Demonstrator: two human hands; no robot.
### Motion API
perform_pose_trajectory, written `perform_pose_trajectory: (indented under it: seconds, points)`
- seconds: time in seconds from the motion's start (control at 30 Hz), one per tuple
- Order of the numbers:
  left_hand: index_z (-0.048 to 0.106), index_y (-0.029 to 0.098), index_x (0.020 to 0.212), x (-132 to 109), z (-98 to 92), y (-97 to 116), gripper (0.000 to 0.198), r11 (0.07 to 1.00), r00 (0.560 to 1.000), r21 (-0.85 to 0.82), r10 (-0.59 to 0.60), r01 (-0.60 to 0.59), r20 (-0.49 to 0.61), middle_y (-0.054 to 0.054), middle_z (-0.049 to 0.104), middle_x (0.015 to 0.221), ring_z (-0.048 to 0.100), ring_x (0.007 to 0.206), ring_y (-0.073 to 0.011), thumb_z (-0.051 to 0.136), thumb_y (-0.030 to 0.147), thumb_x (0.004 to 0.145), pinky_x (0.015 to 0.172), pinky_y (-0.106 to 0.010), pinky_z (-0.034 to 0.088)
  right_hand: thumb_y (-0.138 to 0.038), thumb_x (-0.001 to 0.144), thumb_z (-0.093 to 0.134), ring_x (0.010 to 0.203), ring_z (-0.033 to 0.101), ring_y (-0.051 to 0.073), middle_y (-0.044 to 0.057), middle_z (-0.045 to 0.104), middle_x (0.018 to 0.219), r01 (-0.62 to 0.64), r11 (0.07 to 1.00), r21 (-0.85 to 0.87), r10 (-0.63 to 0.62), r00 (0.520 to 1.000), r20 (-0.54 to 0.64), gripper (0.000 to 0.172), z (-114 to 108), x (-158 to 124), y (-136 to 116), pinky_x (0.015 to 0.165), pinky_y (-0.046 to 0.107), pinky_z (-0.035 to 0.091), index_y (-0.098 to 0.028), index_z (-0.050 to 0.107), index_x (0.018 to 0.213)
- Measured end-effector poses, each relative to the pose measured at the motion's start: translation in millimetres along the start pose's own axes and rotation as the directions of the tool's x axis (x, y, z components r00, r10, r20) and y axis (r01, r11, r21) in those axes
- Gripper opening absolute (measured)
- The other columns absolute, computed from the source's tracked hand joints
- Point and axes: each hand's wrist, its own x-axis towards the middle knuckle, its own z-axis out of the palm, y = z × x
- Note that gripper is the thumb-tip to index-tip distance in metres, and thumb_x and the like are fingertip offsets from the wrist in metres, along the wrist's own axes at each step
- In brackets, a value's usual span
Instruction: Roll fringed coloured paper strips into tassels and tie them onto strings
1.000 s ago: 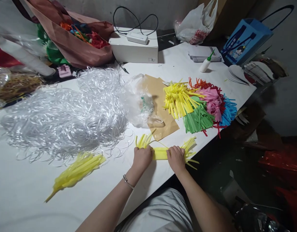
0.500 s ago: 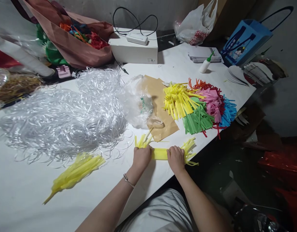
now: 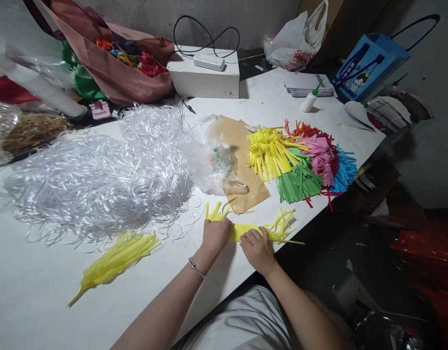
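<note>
A yellow fringed paper strip (image 3: 247, 228) lies near the front edge of the white table (image 3: 34, 287), its cut ends splaying out at both sides. My left hand (image 3: 215, 234) is closed on the strip's left end, pressing it down. My right hand (image 3: 258, 249) lies over the strip's middle with fingers bent, pinching its lower edge. A finished bundle of yellow strips (image 3: 116, 260) lies to the left of my hands.
A big heap of clear white plastic ribbon (image 3: 96, 177) fills the table's left. Brown paper (image 3: 241, 165), a clear plastic bag (image 3: 209, 155), and fringed yellow, green, pink and blue paper piles (image 3: 300, 160) lie beyond. A white box (image 3: 205, 78), glue bottle (image 3: 310, 99) and bags stand at the back.
My right hand has slid left and toward me along the strip, which now looks narrower and twisted. The left hand has stayed on the left end.
</note>
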Motion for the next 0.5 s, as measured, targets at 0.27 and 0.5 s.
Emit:
perform_pose_trajectory:
  seconds: [0.27,0.5]
  points:
    - [0.058,0.021,0.117,-43,16.5,-1,0.029,0.892,0.849,0.056,0.444,-0.448,-0.286,-0.012,0.06,0.128,0.048,0.12,-0.0275,0.046,0.017,0.09,0.099,-0.044,0.033,-0.012,0.094,0.045,0.093,0.059,0.017,0.003,0.066,0.089,-0.043,0.999,0.019,0.044,0.995,-0.088,0.019,12,-9,3,0.103,0.042,0.031,-0.02,0.062,0.09]
    - [0.064,0.023,0.1,-47,37.5,-11,0.021,0.886,0.865,0.001,0.454,-0.464,-0.214,-0.007,0.069,0.102,0.057,0.098,-0.0219,0.045,0.02,0.094,0.091,-0.042,0.034,-0.021,0.094,0.052,0.103,0.056,0.021,0.007,0.066,0.103,-0.058,0.998,0.005,0.059,0.997,-0.04,0.013,9,-23,6,0.103,0.045,0.031,-0.02,0.061,0.103]
